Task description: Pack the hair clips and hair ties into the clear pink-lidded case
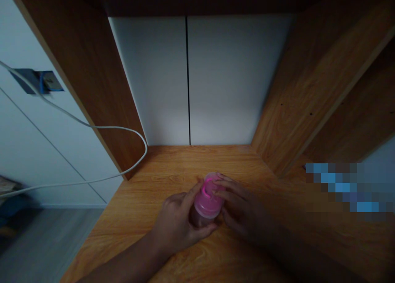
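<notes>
A small bottle with a translucent pink lid and a dark body lies tilted just above the wooden desktop, its lid pointing up and to the right. My left hand wraps around the bottle's lower part and lid edge from the left. My right hand presses over the far side of the pink lid, its fingers curled onto it. Both hands hide much of the bottle, and the dark body is dim.
White cabinet doors stand behind the desk between wooden side panels. A white cable runs from a wall socket at the left. A pixelated blue patch covers something at the right.
</notes>
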Tool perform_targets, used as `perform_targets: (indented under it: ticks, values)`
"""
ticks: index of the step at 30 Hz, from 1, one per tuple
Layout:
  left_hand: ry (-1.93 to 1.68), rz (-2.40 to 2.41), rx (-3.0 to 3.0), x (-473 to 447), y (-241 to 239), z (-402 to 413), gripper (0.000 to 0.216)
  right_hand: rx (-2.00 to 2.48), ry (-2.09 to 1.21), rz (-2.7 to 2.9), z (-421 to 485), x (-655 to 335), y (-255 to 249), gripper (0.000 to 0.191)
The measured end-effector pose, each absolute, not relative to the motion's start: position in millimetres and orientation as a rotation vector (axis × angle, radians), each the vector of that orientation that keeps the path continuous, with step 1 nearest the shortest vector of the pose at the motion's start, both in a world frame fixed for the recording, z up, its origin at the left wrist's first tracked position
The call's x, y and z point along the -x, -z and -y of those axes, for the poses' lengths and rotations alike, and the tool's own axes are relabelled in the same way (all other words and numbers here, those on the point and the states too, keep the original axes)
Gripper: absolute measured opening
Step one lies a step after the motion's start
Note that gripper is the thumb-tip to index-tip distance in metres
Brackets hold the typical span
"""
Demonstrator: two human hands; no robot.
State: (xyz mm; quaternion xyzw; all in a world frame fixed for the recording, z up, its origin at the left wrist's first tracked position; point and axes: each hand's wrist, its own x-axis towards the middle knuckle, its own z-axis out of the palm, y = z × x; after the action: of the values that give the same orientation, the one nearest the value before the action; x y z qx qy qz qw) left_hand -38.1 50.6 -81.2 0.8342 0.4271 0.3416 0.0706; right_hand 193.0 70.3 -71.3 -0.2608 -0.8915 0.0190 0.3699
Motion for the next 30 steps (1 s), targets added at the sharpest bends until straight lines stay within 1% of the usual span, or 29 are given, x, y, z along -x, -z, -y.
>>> perform_targets:
  ticks: [3,6,13,16,19,24,28,30]
  values:
    - [-1.079,-1.28,-2.583,33.3,81.6,-48.4,0.076,0.692,-0.14,2.204,-68.9,-187.5,77.3,0.055]
    - [-1.11,-1.295,-2.562,28.6,81.5,-46.1,0.067,0.731,-0.147,2.161,-66.8,-182.5,80.4,0.053]
    - [-1.052,-1.336,-2.456,25.5,83.4,-46.0,0.06,0.745,-0.028,2.183,-61.1,-178.2,83.4,0.053]
    - [-1.043,-1.346,-2.435,25.9,85.1,-46.4,0.058,0.759,-0.007,2.201,-60.7,-178.7,85.1,0.059]
    - [-1.03,-1.36,-2.42,27.0,85.8,-47.4,0.061,0.758,0.031,2.211,-62.4,-180.1,86.1,0.064]
    - [-0.99,-1.284,-2.352,34.3,82.4,-54.4,0.069,0.754,0.168,2.249,-63.2,-186.3,80.9,0.067]
    - [-0.972,-1.191,-2.281,42.4,81.3,-61.5,0.088,0.718,0.287,2.247,-62.6,-194.0,70.6,0.061]
    - [-0.987,-1.163,-2.234,45.3,83.1,-63.8,0.093,0.696,0.329,2.228,-62.9,-197.6,66.1,0.055]
